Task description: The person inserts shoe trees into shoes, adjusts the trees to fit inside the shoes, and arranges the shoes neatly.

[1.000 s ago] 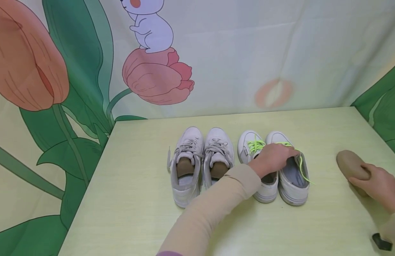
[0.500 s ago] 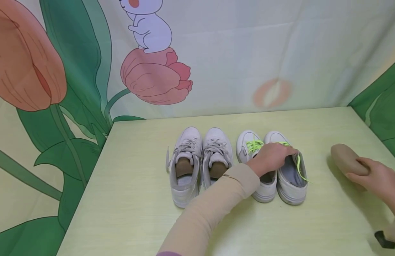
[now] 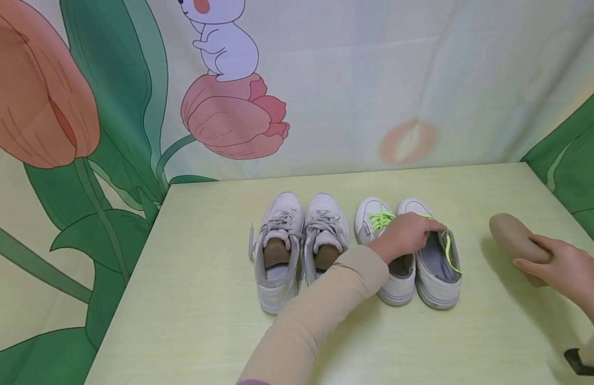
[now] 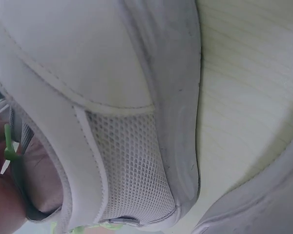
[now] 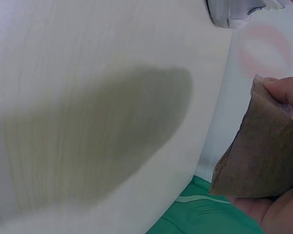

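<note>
My left hand (image 3: pixel 405 235) reaches across to a white sneaker (image 3: pixel 438 294) with lime-green laces and pinches it near the tongue, at the front of its opening. One lace end hangs over the shoe's right side. In the left wrist view, the mesh side of a white shoe (image 4: pixel 132 161) fills much of the picture, with fingers (image 4: pixel 5 200) beside a green lace. Over the table's right side, my right hand (image 3: pixel 568 267) holds a brown, rounded shoe insert (image 3: pixel 510 238). Its rough, cardboard-like end (image 5: pixel 263 151) shows in the right wrist view.
The other lime-laced sneaker (image 3: pixel 398 295) stands directly left of the pinched one. Further left is a pair of white sneakers (image 3: pixel 277 294) with grey laces and brown inserts (image 3: pixel 276 253) inside. A printed curtain (image 3: pixel 335 107) hangs behind the pale table (image 3: pixel 191 299).
My right hand has lifted the brown insert and moved it slightly left, toward the shoes. The left hand keeps its pinch on the sneaker almost unmoved.
</note>
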`<state>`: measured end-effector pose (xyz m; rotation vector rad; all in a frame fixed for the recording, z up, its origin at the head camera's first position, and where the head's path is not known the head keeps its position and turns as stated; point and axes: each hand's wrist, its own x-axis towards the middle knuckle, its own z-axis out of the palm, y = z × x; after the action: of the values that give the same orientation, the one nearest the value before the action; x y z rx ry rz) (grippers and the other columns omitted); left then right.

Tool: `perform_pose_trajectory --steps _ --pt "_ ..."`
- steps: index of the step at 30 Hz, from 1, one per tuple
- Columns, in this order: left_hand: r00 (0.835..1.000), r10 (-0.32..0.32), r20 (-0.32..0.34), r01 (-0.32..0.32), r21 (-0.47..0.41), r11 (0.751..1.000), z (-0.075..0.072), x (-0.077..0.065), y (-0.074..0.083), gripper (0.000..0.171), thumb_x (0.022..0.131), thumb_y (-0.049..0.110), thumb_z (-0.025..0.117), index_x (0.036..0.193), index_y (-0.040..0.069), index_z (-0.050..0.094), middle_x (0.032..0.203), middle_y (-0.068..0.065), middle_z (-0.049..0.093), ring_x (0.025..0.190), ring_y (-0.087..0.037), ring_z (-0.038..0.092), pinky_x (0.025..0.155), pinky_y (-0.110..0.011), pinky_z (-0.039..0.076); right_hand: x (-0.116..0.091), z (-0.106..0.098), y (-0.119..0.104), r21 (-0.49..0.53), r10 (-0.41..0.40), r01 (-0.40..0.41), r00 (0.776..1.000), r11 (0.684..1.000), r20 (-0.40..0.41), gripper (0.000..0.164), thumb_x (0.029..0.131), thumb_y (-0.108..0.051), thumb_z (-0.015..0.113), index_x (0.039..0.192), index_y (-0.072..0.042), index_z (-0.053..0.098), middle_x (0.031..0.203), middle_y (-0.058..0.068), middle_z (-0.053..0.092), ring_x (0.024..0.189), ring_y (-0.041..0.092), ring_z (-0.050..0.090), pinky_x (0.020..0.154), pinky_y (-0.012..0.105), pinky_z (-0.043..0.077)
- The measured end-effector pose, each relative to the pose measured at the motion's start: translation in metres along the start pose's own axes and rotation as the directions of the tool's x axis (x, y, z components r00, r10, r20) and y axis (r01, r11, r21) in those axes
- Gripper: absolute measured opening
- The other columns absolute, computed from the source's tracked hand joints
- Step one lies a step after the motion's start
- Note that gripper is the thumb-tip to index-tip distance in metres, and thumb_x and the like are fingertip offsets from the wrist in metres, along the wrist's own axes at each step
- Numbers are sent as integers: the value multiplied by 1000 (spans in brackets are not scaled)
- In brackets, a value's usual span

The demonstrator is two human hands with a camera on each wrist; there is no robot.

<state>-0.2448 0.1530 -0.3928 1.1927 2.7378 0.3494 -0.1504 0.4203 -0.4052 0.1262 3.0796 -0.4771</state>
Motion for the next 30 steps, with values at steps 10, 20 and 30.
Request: perform_pose_trajectory --steps 10,20,30 --pt "1000 10 1 -10 -89 996 0 3 -6 38 88 13 49 119 34 55 115 17 58 98 1 54 72 -10 40 -7 -9 -19 3 -66 66 997 998 -38 70 77 -46 60 123 5 44 115 36 47 96 49 46 70 55 36" --pt "999 54 9 -53 -104 993 0 5 -8 38 88 10 49 119 31 56 117 16 57 105 0 52 80 -10 40 -16 -24 -43 26 -122 122 992 992 -16 66 74 -44 65 119 2 50 113 34 50 93 49 49 65 51 39" --pt "997 73 15 -71 -105 992 -1 7 -9 39 88 10 49 121 29 54 119 14 56 107 -1 51 83 -11 39 -26 -33 -63 45 -172 169 981 985 91 68 71 -44 68 118 2 52 110 31 55 88 40 56 59 37 44"
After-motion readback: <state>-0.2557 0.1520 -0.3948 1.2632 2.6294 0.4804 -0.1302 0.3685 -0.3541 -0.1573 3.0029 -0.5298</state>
